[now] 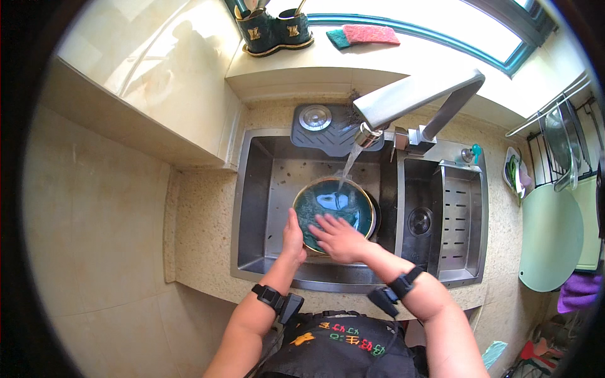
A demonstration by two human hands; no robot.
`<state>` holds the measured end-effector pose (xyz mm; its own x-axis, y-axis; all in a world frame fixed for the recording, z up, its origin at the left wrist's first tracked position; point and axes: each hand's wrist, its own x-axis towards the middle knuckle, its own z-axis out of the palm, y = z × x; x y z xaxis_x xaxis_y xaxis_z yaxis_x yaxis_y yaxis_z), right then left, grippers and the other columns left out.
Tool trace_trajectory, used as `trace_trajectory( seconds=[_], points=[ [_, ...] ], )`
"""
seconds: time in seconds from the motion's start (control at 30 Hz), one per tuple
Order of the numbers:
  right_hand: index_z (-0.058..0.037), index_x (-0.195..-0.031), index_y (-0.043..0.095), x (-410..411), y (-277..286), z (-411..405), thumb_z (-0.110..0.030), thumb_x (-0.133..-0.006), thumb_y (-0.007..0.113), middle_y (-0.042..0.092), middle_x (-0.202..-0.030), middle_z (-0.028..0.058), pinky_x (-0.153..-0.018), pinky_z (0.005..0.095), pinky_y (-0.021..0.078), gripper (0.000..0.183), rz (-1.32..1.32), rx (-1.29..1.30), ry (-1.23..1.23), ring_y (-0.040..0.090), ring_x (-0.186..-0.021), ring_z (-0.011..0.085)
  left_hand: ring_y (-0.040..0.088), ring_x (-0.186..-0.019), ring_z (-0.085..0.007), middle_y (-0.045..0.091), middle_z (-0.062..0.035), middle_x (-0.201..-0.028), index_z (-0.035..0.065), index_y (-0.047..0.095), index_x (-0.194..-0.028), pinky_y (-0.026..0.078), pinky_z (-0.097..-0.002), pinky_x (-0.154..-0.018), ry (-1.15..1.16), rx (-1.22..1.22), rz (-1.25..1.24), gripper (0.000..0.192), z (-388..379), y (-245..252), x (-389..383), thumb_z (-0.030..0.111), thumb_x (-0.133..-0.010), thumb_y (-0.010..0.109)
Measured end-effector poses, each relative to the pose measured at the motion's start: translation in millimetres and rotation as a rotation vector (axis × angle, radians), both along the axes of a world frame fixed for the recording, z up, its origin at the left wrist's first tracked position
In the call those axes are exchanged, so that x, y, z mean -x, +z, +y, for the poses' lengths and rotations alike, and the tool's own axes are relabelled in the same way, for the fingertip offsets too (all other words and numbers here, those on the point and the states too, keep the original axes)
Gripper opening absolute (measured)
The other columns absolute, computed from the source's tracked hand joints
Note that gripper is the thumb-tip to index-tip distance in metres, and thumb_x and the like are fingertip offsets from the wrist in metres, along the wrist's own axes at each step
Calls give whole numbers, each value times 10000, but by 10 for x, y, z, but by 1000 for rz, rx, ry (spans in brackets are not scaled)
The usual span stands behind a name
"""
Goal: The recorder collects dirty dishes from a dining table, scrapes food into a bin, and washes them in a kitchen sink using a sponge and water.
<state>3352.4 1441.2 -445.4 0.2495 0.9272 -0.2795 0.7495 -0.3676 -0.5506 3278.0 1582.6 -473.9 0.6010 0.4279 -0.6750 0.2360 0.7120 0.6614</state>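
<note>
A dark green glazed plate with a gold rim [350, 208] is in the large basin of a steel sink, under the running tap [368, 136]. Water falls onto its upper part. My left hand [294, 238] grips the plate's left edge. My right hand [341, 238] lies over its lower part, fingers spread, slightly blurred; whether the fingertips touch the surface is hard to tell. Behind the plate's right edge shows part of a dark round item [376, 215].
A grey drain mat [331, 137] with a metal strainer lid lies behind the basin. Sponges [371, 35] and a utensil holder [260, 33] stand on the sill. Right of the basin are a small basin with a perforated steel basket [456, 212] and a green cutting board [552, 236].
</note>
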Motion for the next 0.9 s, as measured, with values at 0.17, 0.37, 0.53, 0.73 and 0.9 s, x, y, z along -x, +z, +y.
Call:
trace_trajectory(
  seconds=[0.17,0.37,0.53,0.73,0.9],
  points=[
    [-123,-1413,304,-257,-233,-219,-396,-899,455,236,-1476,167,-1114,467,144,602,-306,86,-357,196,-1375,306,484,-1140,-188,476,-105,-1298,-18,412,-1311,390,-318,-961,-19,-42,45,595,-69,57,6,466,-966,370],
    [-111,-1431,247,-108,-269,260,-381,-929,393,235,-1481,151,-1103,492,166,589,-101,-184,-194,191,-1374,333,465,-1159,-200,472,-112,-1301,-12,404,-1322,386,-319,-963,-18,-67,-48,621,-172,38,-90,489,-957,375],
    [-115,-1411,304,-117,133,-153,-360,-932,403,274,-1475,113,-1109,459,180,546,-49,79,-43,228,-1372,287,546,-1026,-169,573,-93,-1152,-3,488,-1221,436,-304,-884,48,-37,26,572,40,86,-17,490,-960,366],
    [-63,-1367,356,-499,-139,-385,-323,-832,596,223,-1479,152,-1066,432,290,641,-418,-164,-261,289,-1332,310,550,-990,-136,588,-66,-1131,-17,528,-1185,431,-275,-871,-176,-179,-41,486,151,145,17,403,-976,403],
    [-71,-1354,355,-996,17,-45,-317,-803,653,438,-1313,225,-931,425,427,672,107,-147,-292,499,-1125,383,590,-902,-109,622,-35,-1052,27,533,-1183,480,-260,-802,-363,-116,-55,376,241,183,-55,326,-968,456]
  ],
)
